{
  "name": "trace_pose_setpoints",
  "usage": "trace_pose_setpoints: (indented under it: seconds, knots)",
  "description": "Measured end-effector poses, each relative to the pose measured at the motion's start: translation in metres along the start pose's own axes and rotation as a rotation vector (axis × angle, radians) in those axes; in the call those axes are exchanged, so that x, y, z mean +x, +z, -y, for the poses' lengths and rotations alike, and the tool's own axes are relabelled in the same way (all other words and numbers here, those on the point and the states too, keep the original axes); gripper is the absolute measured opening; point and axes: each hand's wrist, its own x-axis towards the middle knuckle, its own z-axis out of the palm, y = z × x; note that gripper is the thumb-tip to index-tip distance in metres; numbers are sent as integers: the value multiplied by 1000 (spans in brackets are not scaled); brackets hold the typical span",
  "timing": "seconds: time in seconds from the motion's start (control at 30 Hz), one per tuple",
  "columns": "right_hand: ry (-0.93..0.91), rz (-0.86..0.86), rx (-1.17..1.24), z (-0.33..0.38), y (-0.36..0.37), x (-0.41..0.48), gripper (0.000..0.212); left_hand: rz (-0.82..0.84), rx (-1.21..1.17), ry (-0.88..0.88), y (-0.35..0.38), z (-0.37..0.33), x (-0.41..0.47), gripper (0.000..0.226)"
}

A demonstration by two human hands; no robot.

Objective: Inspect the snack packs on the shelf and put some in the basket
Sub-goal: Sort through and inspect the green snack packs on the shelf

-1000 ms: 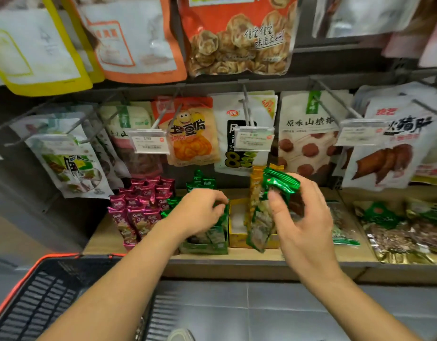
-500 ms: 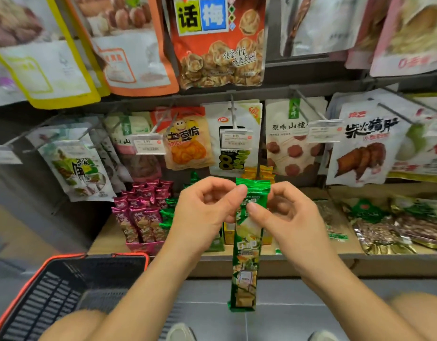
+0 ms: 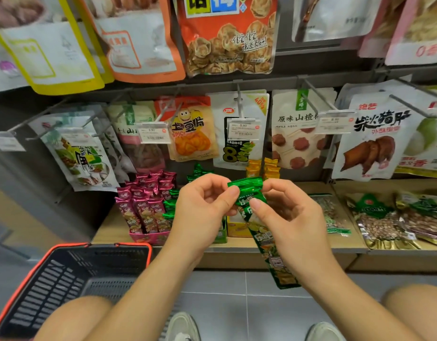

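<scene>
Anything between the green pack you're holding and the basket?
Only the person's own left hand and forearm lie between the green pack and the basket at lower left. Its top is open, and nothing else visible blocks the way.

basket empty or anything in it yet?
Empty as far as shown: the black plastic basket with orange rim shows only bare slatted floor and walls; its near end is hidden behind a knee.
</scene>
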Motion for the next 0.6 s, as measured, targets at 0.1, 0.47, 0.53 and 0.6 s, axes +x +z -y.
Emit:
trace_pose_setpoints:
  seconds: [0.1, 0.47, 0.53, 0.6]
  knots:
    - [-36, -4, -53, -1, 0, 1, 21, 5, 29, 29, -4, 0, 1, 26]
    - [-25, 151, -152, -2, -4, -1, 25, 28, 31, 62, -6, 0, 2, 25]
    - [72, 322, -152, -3, -6, 0, 35, -21, -32, 60, -5, 1, 2, 27]
    - [152, 487, -130, -3, -7, 1, 38, -38, -144, 19, -5, 2, 3, 14]
